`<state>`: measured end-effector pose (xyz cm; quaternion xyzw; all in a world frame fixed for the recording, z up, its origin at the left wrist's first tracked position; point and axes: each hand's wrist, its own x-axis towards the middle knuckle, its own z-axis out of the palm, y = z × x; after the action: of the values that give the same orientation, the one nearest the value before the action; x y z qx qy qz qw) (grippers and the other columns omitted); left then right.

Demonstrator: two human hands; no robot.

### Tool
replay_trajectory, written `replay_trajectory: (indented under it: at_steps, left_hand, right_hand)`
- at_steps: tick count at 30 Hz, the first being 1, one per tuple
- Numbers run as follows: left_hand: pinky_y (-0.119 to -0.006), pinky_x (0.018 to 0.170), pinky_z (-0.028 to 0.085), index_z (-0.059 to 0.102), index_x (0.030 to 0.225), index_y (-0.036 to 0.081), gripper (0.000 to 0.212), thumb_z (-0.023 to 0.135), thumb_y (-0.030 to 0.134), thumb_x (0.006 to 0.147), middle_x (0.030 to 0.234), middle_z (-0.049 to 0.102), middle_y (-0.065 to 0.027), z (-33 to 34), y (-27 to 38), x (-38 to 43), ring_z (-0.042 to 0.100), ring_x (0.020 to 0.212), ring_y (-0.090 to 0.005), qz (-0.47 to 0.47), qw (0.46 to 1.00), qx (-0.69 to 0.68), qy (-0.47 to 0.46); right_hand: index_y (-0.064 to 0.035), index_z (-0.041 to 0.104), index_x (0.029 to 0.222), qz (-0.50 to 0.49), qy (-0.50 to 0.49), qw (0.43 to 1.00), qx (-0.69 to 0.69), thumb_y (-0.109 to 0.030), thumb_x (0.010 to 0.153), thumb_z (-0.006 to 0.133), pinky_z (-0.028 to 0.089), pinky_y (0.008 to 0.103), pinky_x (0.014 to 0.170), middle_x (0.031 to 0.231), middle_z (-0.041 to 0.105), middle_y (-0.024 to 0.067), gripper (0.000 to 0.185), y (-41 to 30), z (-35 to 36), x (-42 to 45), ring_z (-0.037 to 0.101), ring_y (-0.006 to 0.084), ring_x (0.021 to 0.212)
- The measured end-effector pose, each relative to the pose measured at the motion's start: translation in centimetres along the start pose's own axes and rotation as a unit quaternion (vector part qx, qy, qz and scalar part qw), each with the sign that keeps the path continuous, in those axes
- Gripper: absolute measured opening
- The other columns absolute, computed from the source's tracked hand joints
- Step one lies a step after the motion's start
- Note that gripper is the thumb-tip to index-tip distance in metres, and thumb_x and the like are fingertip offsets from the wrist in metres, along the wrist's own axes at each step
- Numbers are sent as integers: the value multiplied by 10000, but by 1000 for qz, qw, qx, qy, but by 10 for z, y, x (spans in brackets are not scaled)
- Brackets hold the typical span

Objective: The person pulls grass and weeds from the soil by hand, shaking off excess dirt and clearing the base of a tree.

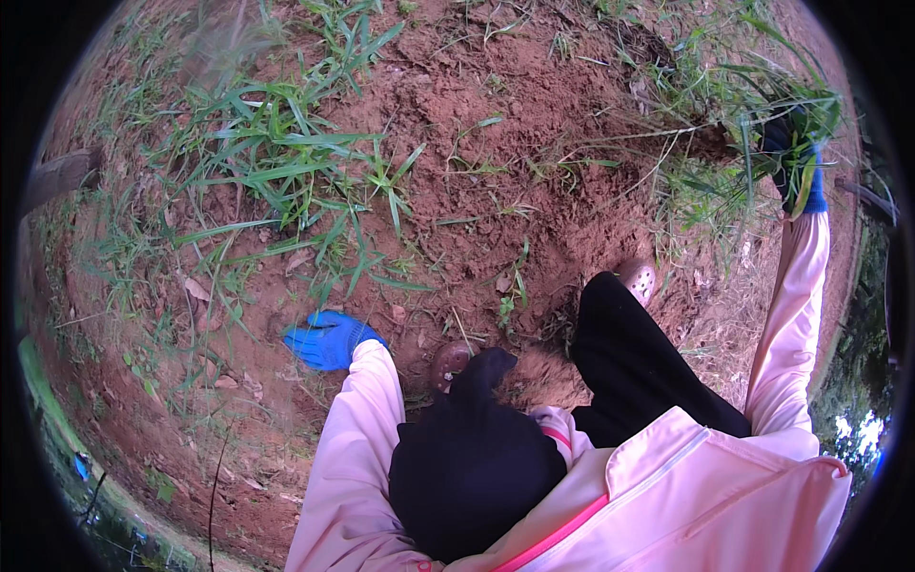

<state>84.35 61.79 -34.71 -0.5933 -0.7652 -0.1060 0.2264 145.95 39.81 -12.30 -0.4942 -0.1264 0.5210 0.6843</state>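
My left hand, in a blue knitted glove, is low over the reddish soil near my left clog, with nothing seen in it. Before it grows a clump of broad-bladed green grass. My right hand, gloved in dark and blue, is out at the far right, closed around a bunch of pulled grass. Long blades and stalks hang from that hand and partly hide its fingers. Loose, turned soil lies between the two hands.
My brown clogs with holes, the other clog, stand on the soil. A piece of wood lies at the far left. More grass grows at the upper right. Dry leaves are scattered at the left.
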Motion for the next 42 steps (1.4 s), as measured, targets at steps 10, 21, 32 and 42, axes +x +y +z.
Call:
replay_trajectory:
  at_steps: [10,21,32,42]
  left_hand:
    - [-491,909,410,512,1233,-18,453,411,321,950,1232,544,-220,7,-4,-1,541,1101,-371,12,998,-54,6]
    - [-487,938,411,496,1258,-13,466,413,329,952,1254,529,-218,9,-3,-2,522,1133,-370,-4,999,-26,-37]
    - [-494,961,381,465,1299,-2,490,375,347,966,1302,490,-227,4,-1,0,476,1191,-381,-13,996,-36,-78]
    - [-463,888,449,530,1213,-5,442,454,337,944,1198,573,-199,6,-11,-2,562,1080,-348,52,998,-40,21]
  right_hand:
    - [-113,607,985,-65,-2,593,-803,-156,664,710,490,403,637,834,608,99,341,152,136,-5,624,282,737]
    - [-109,454,1277,-103,-285,465,-832,-130,851,492,502,385,701,1136,548,118,428,266,186,54,578,264,980]
    - [-139,598,1014,-187,-323,493,-786,-228,815,562,453,396,816,1105,564,119,222,259,250,70,566,281,1034]
    - [-105,543,1028,-64,-65,452,-887,-132,764,592,529,412,693,1024,544,138,270,192,78,36,577,321,942]
